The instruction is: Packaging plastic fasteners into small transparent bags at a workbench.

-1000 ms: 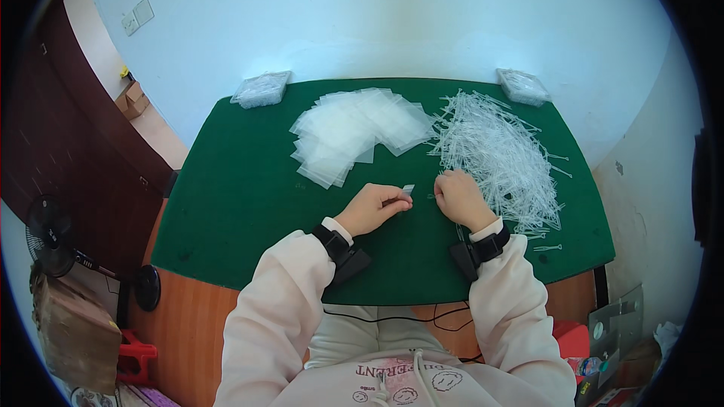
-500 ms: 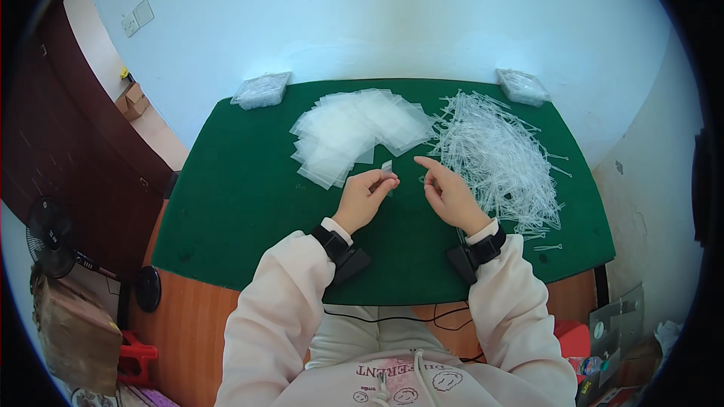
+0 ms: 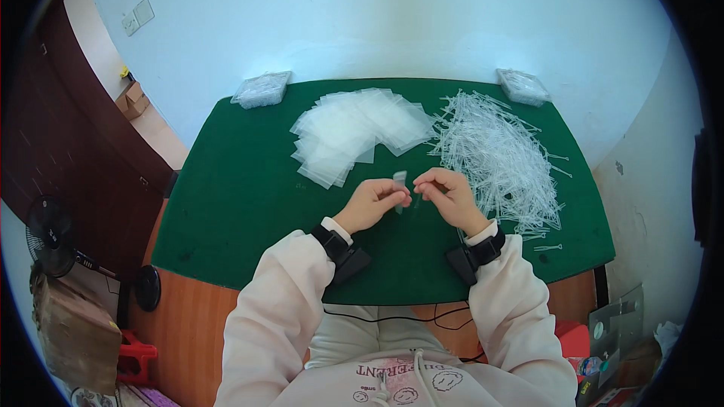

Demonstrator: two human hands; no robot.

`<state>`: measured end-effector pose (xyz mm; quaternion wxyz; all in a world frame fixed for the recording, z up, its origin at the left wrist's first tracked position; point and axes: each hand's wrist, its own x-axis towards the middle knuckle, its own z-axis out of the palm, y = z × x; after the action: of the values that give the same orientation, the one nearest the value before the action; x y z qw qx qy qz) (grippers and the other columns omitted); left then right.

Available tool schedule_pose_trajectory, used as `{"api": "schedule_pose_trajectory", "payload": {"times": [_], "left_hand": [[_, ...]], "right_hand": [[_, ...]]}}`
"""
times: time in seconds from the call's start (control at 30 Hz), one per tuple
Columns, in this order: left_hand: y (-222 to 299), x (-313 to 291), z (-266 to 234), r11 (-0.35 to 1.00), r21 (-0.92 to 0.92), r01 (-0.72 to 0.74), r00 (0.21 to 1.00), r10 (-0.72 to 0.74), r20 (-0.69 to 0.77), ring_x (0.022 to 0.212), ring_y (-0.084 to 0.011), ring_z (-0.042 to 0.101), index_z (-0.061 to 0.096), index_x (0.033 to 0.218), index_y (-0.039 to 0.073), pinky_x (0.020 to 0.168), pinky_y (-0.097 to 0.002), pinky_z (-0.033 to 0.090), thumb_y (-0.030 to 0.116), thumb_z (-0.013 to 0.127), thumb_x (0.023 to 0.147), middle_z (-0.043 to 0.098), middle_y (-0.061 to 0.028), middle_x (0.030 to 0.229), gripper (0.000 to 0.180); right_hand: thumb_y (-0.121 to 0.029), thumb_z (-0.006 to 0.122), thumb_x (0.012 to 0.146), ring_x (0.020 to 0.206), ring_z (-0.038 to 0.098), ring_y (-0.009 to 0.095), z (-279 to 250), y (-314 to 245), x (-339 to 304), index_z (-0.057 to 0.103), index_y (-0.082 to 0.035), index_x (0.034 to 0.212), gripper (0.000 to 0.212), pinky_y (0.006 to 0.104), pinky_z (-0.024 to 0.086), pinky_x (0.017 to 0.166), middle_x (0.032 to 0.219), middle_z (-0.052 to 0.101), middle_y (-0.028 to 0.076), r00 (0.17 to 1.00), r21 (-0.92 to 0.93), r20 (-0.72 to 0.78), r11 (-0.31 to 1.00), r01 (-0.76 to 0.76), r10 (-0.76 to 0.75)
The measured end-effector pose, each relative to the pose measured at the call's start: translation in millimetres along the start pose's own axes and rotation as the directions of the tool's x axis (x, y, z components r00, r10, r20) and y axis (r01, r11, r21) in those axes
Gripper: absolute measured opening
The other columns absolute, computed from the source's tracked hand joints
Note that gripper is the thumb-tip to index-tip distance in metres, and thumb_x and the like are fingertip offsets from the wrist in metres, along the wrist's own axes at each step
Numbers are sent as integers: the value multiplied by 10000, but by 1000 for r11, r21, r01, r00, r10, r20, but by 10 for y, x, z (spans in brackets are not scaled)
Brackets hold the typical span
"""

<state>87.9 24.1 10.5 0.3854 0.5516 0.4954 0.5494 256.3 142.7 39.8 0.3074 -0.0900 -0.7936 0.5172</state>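
Observation:
My left hand (image 3: 375, 203) pinches a small clear plastic bag (image 3: 400, 177) between thumb and fingertips, its end sticking up above them. Close to its right, my right hand (image 3: 448, 194) is closed in a pinch, with a thin clear plastic piece (image 3: 417, 197) faintly showing below the fingertips. That piece is too faint to name for certain. A gap separates the two hands. Beyond my left hand lies a spread heap of flat clear plastic bags (image 3: 339, 132). To the right of my right hand is a large heap of small clear plastic forks (image 3: 498, 154).
The green-covered table (image 3: 249, 203) stands against a pale wall. Filled clear packs sit at its far corners, one on the left (image 3: 262, 90) and one on the right (image 3: 523, 87). A few forks (image 3: 547, 247) lie loose near the right edge. A black fan (image 3: 51, 234) stands left of the table.
My left hand has shifted slightly right with the bag. My right hand has drawn its extended index finger in to a pinch, and a thin clear piece now shows below it.

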Motion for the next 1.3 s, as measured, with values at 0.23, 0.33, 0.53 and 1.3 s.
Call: {"api": "schedule_pose_trajectory", "payload": {"times": [0.23,0.33,0.53,1.3], "left_hand": [[86,-8,41,995,-79,58,989,-47,139,904,-125,601,621,994,-12,819,-262,460,67,513,915,657,-61,937,155],[89,-9,36,997,-63,51,984,-39,176,895,-129,603,619,989,-13,822,-267,462,61,509,914,657,-64,936,153],[82,-21,52,991,-117,58,974,-30,224,892,-143,606,614,989,-16,825,-278,467,62,509,912,656,-73,944,152],[106,-22,54,933,359,-36,999,39,1,682,-99,538,645,944,-6,646,-257,451,95,618,857,646,-67,776,136]], "right_hand": [[40,604,812,715,563,100,1,96,5,651,-8,928,134,218,452,618,868,580,47,966,7,-33,966,258,-258],[43,615,801,720,561,106,17,89,7,659,-12,928,146,215,448,620,879,572,47,966,1,-43,967,256,-256],[44,633,781,723,561,119,49,54,9,677,-26,920,161,218,441,616,872,575,46,958,-47,-66,960,277,-279],[8,666,752,714,653,135,113,110,-2,655,5,949,197,232,502,650,808,646,76,996,-67,-31,995,78,-80]]}}
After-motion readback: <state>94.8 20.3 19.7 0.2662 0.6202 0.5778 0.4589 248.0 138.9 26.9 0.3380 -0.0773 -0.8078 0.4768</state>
